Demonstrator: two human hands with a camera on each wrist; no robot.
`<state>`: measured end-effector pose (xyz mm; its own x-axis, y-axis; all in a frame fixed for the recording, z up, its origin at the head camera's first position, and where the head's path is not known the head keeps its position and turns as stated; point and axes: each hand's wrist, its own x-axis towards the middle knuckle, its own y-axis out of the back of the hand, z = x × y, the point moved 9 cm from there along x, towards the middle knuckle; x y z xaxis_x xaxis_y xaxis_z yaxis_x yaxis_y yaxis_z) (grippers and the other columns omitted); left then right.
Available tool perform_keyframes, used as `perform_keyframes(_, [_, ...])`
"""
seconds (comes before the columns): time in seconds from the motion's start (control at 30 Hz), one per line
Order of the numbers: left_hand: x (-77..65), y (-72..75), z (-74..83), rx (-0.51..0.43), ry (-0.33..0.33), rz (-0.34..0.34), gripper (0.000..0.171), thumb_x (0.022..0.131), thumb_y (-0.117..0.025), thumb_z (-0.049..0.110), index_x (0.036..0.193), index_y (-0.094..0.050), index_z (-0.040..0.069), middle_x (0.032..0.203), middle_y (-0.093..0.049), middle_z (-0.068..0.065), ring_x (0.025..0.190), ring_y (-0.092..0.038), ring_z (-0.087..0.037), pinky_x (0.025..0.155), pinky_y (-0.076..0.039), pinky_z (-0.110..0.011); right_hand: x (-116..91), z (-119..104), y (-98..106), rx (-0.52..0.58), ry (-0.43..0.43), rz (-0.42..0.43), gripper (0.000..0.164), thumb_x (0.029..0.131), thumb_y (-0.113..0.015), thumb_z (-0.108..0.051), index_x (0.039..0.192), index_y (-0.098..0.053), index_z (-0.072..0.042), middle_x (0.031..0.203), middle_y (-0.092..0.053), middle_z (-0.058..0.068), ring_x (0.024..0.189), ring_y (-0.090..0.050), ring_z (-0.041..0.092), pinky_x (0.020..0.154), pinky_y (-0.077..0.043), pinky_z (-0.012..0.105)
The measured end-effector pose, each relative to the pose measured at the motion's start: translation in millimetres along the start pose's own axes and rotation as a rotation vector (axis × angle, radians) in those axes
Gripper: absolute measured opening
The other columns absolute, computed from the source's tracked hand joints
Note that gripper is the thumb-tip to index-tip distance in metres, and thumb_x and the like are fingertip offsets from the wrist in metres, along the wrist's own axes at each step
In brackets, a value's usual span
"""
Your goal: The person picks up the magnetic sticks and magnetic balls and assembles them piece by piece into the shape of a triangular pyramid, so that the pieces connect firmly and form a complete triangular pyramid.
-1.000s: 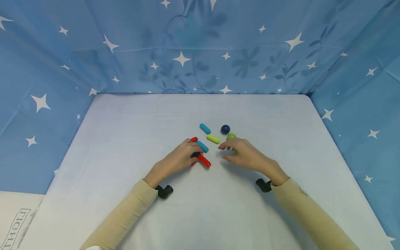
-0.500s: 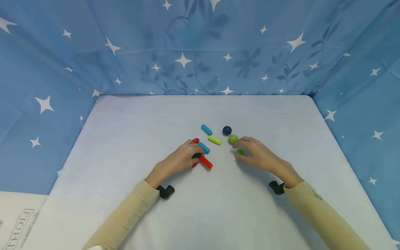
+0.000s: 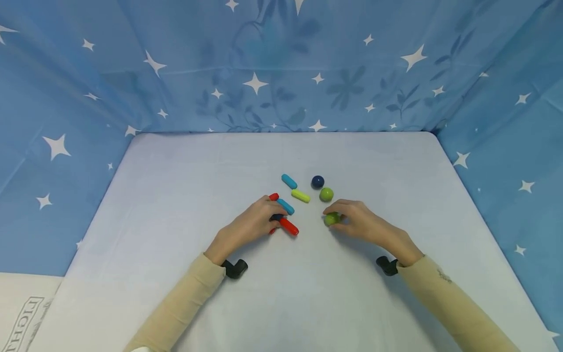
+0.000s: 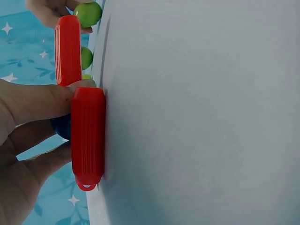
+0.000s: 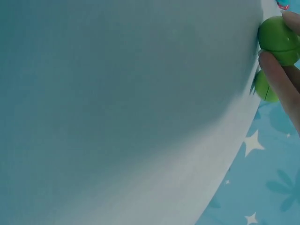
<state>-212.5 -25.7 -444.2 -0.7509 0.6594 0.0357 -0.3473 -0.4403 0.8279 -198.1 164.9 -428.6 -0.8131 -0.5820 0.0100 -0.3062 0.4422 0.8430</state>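
Note:
My left hand [image 3: 252, 222] holds a dark blue ball [image 3: 276, 217] between thumb and fingers, low over the table. Beside it lie a red ridged capsule-shaped piece [image 3: 289, 226], a blue one [image 3: 286, 206] and another red one [image 3: 274, 196] partly under the fingers. In the left wrist view, a red piece [image 4: 88, 136] with a small end loop stands close to the thumb. My right hand [image 3: 358, 221] pinches a green ball [image 3: 331, 219]; a seam runs round that ball [image 5: 280, 40] in the right wrist view. Just behind sits a second green ball [image 3: 326, 194].
Farther back lie a second dark blue ball [image 3: 317, 182], a blue capsule-shaped piece [image 3: 289, 181] and a yellow-green one [image 3: 301, 196]. A blue star-patterned curtain [image 3: 281, 63] encloses the white table [image 3: 198, 166] at the back and sides.
My right hand came from over the green balls, drew back to the right, and its fingers closed round the nearer one. The left hand stays put with the dark blue ball.

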Motion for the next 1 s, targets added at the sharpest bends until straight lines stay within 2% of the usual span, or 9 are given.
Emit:
perform_keyframes(0.27, [7.1, 3.5, 1.3, 0.068, 0.008, -0.001, 0.028, 0.090, -0.078, 0.004, 0.118, -0.076, 0.004, 0.123, -0.074, -0.008, 0.110, -0.062, -0.025, 0.097, -0.053, -0.037, 7.9, -14.9, -10.3, 0.040, 0.049, -0.051, 0.034, 0.086, -0.080, 0.001, 0.119, -0.072, 0.002, 0.114, -0.075, 0.010, 0.096, -0.071, 0.021, 0.085, -0.062, 0.036])
perform_keyframes(0.47, [10.5, 2.5, 3.9, 0.112, 0.012, -0.007, 0.027, 0.090, -0.078, 0.005, 0.117, -0.077, 0.004, 0.122, -0.075, -0.006, 0.094, -0.056, -0.022, 0.079, -0.050, -0.026, 11.9, -26.4, -18.4, 0.053, 0.088, -0.060, 0.033, 0.086, -0.080, 0.000, 0.119, -0.072, 0.001, 0.114, -0.075, 0.009, 0.097, -0.072, 0.020, 0.085, -0.062, 0.034])
perform_keyframes(0.63, [12.3, 2.3, 7.1, 0.126, 0.021, -0.006, 0.028, 0.090, -0.079, 0.004, 0.117, -0.077, 0.004, 0.123, -0.075, -0.005, 0.093, -0.055, -0.023, 0.078, -0.052, -0.027, 16.8, -38.4, -25.4, 0.073, 0.136, -0.058, 0.030, 0.087, -0.080, -0.001, 0.116, -0.072, 0.000, 0.112, -0.075, 0.008, 0.096, -0.072, 0.019, 0.084, -0.061, 0.032])
perform_keyframes(0.7, [13.1, 2.2, 7.4, 0.114, 0.024, -0.004, 0.028, 0.089, -0.079, 0.004, 0.117, -0.077, 0.004, 0.123, -0.075, -0.006, 0.093, -0.056, -0.024, 0.079, -0.053, -0.029, 18.5, -42.2, -27.1, 0.073, 0.151, -0.052, 0.030, 0.086, -0.081, -0.002, 0.115, -0.072, 0.000, 0.110, -0.075, 0.007, 0.094, -0.072, 0.019, 0.083, -0.061, 0.031])
perform_keyframes(0.83, [12.3, -0.2, 1.4, 0.026, 0.064, -0.018, 0.030, 0.089, -0.079, 0.005, 0.119, -0.077, 0.004, 0.122, -0.075, -0.006, 0.099, -0.060, -0.024, 0.082, -0.055, -0.030, 21.0, -45.6, -30.1, 0.060, 0.163, -0.043, 0.029, 0.085, -0.082, -0.002, 0.113, -0.073, 0.001, 0.108, -0.074, 0.008, 0.093, -0.072, 0.019, 0.080, -0.061, 0.029])
perform_keyframes(1.0, [9.9, 1.5, -5.0, -0.047, 0.097, -0.010, 0.032, 0.089, -0.079, 0.005, 0.121, -0.076, 0.005, 0.121, -0.075, -0.007, 0.103, -0.062, -0.025, 0.087, -0.056, -0.032, 24.0, -46.8, -32.8, 0.070, 0.140, -0.065, 0.030, 0.087, -0.081, -0.004, 0.115, -0.071, 0.002, 0.109, -0.074, 0.009, 0.095, -0.072, 0.020, 0.081, -0.062, 0.029])
